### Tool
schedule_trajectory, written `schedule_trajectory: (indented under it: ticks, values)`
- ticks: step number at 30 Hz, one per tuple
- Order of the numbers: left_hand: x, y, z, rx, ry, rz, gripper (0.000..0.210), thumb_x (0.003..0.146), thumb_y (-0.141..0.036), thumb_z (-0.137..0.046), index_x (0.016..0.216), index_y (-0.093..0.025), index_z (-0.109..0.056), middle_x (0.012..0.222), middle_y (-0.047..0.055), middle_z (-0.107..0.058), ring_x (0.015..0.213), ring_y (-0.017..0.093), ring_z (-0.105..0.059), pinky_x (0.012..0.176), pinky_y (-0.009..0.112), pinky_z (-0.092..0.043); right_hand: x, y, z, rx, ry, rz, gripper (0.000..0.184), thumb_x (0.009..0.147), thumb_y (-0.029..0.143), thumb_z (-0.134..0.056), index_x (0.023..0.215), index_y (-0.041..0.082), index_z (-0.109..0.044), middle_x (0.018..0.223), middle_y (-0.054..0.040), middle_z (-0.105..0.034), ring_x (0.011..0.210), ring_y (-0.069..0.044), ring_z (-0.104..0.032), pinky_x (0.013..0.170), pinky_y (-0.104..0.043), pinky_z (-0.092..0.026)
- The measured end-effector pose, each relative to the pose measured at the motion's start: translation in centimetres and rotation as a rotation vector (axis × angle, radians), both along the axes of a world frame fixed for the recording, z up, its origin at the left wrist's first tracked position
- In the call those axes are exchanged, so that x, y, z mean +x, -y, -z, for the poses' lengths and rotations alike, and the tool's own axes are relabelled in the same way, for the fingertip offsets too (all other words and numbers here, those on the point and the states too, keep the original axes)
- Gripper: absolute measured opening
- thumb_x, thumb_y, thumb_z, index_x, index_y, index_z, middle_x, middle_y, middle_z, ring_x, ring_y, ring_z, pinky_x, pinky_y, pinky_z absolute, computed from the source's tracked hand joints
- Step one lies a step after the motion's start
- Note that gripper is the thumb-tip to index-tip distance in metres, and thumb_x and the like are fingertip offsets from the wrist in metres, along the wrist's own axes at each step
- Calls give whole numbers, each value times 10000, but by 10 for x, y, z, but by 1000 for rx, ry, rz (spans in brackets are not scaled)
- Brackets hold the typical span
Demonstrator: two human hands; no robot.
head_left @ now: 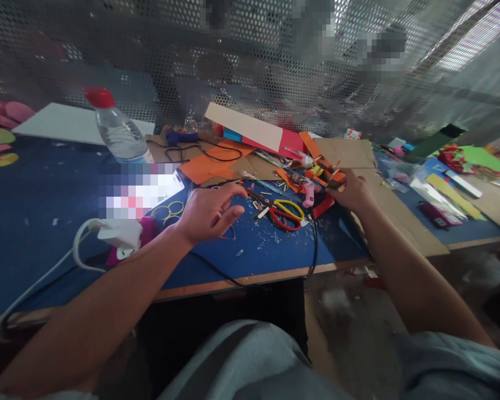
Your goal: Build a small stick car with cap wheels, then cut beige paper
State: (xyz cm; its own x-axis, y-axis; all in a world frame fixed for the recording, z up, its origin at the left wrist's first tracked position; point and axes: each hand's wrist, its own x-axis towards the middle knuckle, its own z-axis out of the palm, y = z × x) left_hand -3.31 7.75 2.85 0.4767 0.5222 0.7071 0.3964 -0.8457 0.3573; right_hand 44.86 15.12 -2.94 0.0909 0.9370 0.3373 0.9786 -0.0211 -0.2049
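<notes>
My left hand point(210, 214) hovers over the blue table top point(254, 250), thumb and fingers apart, with nothing in it. Just right of it lie scissors point(287, 215) with one red and one yellow handle loop. My right hand point(356, 191) reaches into the small clutter at the right, its fingers bent down and closed among orange and brown pieces point(331, 175). What those fingers hold, if anything, is hidden. Close to them are a pink glue gun point(309, 194) and a red object point(324, 206).
A water bottle point(123, 133) with a red cap stands at back left, near a lit phone point(166, 189) and a white charger point(120, 233) with its cable. Orange sheets point(212, 161) and cardboard point(400, 211) lie about. A perforated metal screen point(170, 61) rises behind.
</notes>
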Motion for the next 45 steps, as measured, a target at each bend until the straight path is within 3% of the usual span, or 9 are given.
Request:
schedule_trajectory:
  ticks: [7,16,23,26,28,32,35,40,45]
  values:
    - [1,0,1,-25,21,-12,445,1087,-552,-439,1137,-177,-673,541,-75,-530,409,94,-472,473,275,-332,-6,-8,1,17,-2,-13,668,826,418,-746,1438,201,-587,1091,-130,-821,1138,-408,-679,1015,-528,-513]
    - [0,0,1,10,29,-9,438,1084,-542,-443,1146,-177,-677,532,-79,-512,433,101,-527,483,270,-366,-2,-5,-5,-11,-82,-64,719,807,399,-756,1477,210,-575,1039,-108,-825,1109,-387,-703,1025,-537,-519]
    - [-1,0,0,24,49,0,452,1092,-556,-419,1098,-187,-679,506,-74,-539,435,107,-542,475,268,-364,-15,-5,-30,66,-81,-30,693,816,509,-734,1413,181,-609,1118,-151,-776,972,-349,-703,914,-501,-559]
    - [-2,0,0,-22,2,68,450,1084,-544,-427,915,-201,-666,530,-57,-579,437,97,-524,489,266,-360,-39,2,-46,251,13,-58,526,913,487,-644,1363,215,-635,1214,-169,-734,1144,-373,-660,1060,-528,-497]
    - [-1,0,-1,-107,-124,115,466,1070,-542,-452,812,-207,-646,555,-42,-608,473,104,-547,517,272,-358,-62,11,-56,293,44,-130,435,962,477,-593,1313,229,-660,1181,-156,-727,1180,-377,-654,1127,-545,-451]
    - [5,1,-3,-282,-511,103,420,1020,-534,-550,776,-218,-681,619,-2,-678,591,160,-631,588,307,-334,-114,35,-64,-43,12,-510,324,1006,494,-586,1194,265,-715,1189,-123,-746,1156,-368,-687,1063,-530,-510]
    - [9,2,-3,-335,-671,75,381,1007,-500,-570,778,-222,-695,671,23,-718,637,188,-655,605,322,-299,-142,48,-61,-273,37,-713,281,1011,467,-615,1179,270,-724,1185,-100,-763,1150,-342,-712,1033,-500,-546]
    - [10,2,-3,-344,-686,44,384,1018,-501,-554,792,-225,-692,706,29,-742,683,201,-678,610,327,-272,-159,53,-51,-394,102,-753,352,982,370,-656,1303,228,-687,1296,-154,-728,1209,-372,-705,1047,-538,-557]
    - [11,2,-3,-337,-699,25,404,1030,-504,-541,785,-219,-689,691,32,-735,684,207,-691,598,334,-265,-158,51,-42,-380,154,-724,308,963,295,-653,1254,194,-653,1285,-172,-705,1211,-384,-694,1022,-542,-560]
